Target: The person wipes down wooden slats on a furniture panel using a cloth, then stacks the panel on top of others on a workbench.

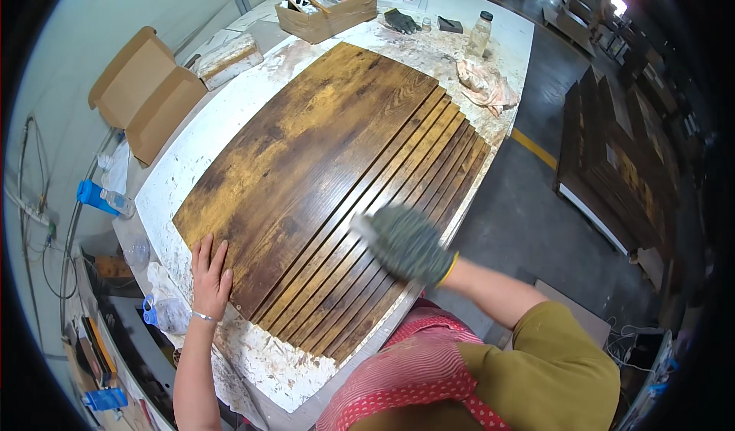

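L hand (210,282): bare, fingers slightly spread, resting on L edge of board stack (321,201).
R hand (406,243): gloved, hanging over stack's stepped edges; fingertips blurred, can't tell if pinching or touching anything.
Board stack: brown wood-grain, lying mid worktop (184,155), lower boards sticking out stepwise twd R.
Far R end: jar (480,34) w/ dark lid standing nr crumpled pinkish cloth (486,86).
Far L: open carton (145,90) leaning twd wall.
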The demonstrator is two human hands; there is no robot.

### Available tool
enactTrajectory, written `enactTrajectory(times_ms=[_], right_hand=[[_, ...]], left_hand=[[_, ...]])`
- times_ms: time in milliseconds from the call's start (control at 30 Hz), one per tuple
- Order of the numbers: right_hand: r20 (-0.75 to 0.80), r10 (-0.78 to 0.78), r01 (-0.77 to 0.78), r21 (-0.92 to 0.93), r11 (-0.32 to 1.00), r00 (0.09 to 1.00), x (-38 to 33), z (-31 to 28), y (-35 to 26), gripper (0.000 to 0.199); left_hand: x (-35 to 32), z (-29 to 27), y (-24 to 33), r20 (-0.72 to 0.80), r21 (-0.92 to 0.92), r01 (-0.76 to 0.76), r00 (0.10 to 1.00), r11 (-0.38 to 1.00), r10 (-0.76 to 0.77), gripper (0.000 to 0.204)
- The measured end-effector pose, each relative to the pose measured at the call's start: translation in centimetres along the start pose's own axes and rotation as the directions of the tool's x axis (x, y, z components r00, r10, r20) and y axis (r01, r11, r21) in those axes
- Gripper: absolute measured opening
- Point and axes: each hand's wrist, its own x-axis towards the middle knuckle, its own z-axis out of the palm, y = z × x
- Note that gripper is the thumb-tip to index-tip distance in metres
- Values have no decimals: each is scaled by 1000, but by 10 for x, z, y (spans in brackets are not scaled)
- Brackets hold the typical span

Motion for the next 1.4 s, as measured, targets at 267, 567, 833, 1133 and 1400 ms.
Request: enactTrajectory(times_ms=[267,567,833,1133,1400], right_hand=[[-179,213,-220,-19,975,960,41,-46,13,34],[-21,-155,155,268,951,988,18,16,-105,8],[35,-117,118,-43,992,993,22,22,-114,25],[106,-75,66,90,994,992,22,16,-157,26],[154,-354,301,288,909,922,0,66,-219,19]], left_hand=[[-7,-2,-2,-53,-1,-4,999,1000,4,46],[-3,0,-8,-134,16,-74,988,997,75,44],[-3,5,-8,-211,-43,-84,975,996,73,43],[-10,11,-15,-238,-60,-63,970,996,47,42],[-2,10,-19,-272,-90,-123,958,988,94,39]])
